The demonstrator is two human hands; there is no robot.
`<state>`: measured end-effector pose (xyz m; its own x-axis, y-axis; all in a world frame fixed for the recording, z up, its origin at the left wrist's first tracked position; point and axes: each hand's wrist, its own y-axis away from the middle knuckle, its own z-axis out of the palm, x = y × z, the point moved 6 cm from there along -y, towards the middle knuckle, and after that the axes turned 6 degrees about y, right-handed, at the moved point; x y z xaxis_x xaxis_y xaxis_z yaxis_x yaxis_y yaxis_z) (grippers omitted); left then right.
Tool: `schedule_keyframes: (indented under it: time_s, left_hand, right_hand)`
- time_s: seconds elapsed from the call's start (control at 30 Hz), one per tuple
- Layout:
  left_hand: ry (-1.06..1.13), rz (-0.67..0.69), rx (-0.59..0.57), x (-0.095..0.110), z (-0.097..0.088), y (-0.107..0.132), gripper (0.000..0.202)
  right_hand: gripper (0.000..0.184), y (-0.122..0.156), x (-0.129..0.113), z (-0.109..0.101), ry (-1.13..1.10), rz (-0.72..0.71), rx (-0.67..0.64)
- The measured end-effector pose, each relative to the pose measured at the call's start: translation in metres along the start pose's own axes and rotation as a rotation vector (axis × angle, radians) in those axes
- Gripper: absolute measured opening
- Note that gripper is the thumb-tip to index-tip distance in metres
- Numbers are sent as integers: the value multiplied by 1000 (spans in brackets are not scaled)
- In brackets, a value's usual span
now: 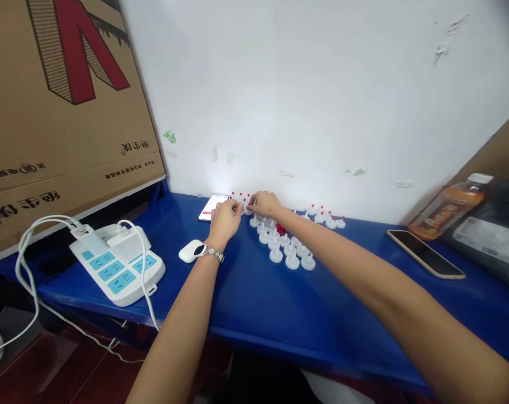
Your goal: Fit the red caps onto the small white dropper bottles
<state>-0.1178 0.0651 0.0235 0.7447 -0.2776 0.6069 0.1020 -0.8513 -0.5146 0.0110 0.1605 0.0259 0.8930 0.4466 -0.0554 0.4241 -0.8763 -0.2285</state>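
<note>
My left hand (226, 219) is closed in a pinch at the far part of the blue table, its fingertips at a small white plastic piece with a round base. My right hand (264, 203) reaches across from the right, its fingers pinched together close to the left fingertips. A speck of red shows at its fingertips, apparently a small red cap. In front of it and under its forearm stand several white round-based pieces (292, 261) with short stems. Among them lies a small heap of red caps (281, 229). Along the wall, white pieces with red tips (320, 214) stand in rows.
A lit phone (212, 207) lies beyond my left hand, and a white earbud case (191, 251) beside my left wrist. A power strip (122, 272) with white cables is at left, near a cardboard box (69, 134). Another phone (425, 253), a drink bottle (450, 207) and a dark package (490, 230) lie right.
</note>
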Motion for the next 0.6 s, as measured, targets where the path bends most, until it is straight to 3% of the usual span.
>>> schedule_keyframes:
  time_s: [0.13, 0.23, 0.37, 0.5, 0.6]
  left_hand:
    - [-10, 31, 16, 3, 1, 3, 25]
    - [20, 79, 0, 8, 5, 4, 26]
    - [61, 167, -9, 21, 9, 6, 27]
    - [83, 225, -42, 33, 14, 10, 29]
    - [105, 279, -66, 46, 18, 12, 30]
  right_hand:
    - [20, 0, -5, 0, -45, 23, 29]
    - [18, 8, 3, -12, -183, 14, 162]
    - [13, 36, 27, -28, -637, 4, 297]
    - [18, 75, 45, -25, -1213, 65, 206]
    - [23, 105, 60, -24, -1388, 155, 227]
